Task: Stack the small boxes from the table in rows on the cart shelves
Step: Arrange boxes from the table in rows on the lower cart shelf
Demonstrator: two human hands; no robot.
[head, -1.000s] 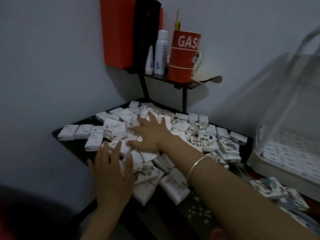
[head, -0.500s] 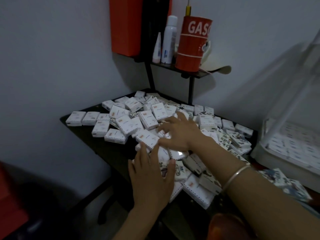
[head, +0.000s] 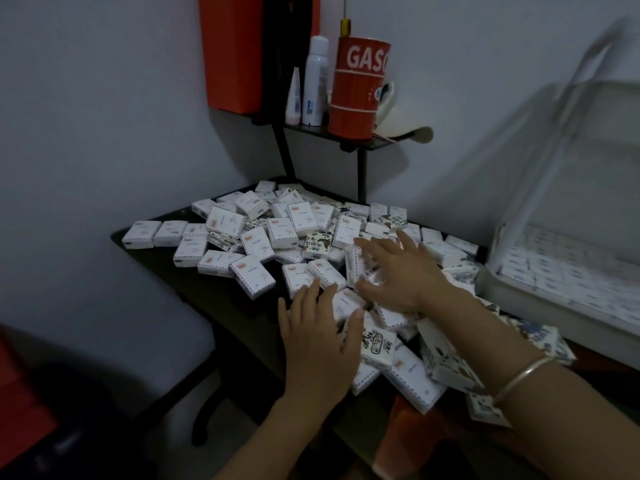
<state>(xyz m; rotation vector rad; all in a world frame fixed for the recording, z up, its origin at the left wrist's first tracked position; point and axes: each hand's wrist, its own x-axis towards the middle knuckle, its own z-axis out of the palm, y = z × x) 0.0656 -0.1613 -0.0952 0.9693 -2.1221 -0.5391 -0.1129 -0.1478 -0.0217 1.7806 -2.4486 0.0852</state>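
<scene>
The small boxes (head: 284,233) lie in a loose heap on a dark surface (head: 214,292) set in the corner of the room. Most are white with a dotted border, and a few have cartoon prints. Several lie flat in a short line at the far left edge; the rest overlap at all angles.

Both hands rest palm down on the heap, and neither grips anything. The left hand (head: 318,344) lies on the near side of the pile with its fingers spread and straight, the fingertips touching white boxes. The right hand (head: 401,275) is just beyond it, nearer the middle, with its fingers splayed over several boxes. The two hands are close together but apart. A thin metal bangle (head: 519,377) sits on the right wrist.

To the right stands a pale cart (head: 540,299), its frame blurred. Its tray holds more boxes in flat rows (head: 561,268) (too smeared to count).

Above the heap a small wall shelf (head: 346,138) carries a red can (head: 360,88) lettered "GASO" and a white spray bottle (head: 316,81) just beside it.
</scene>
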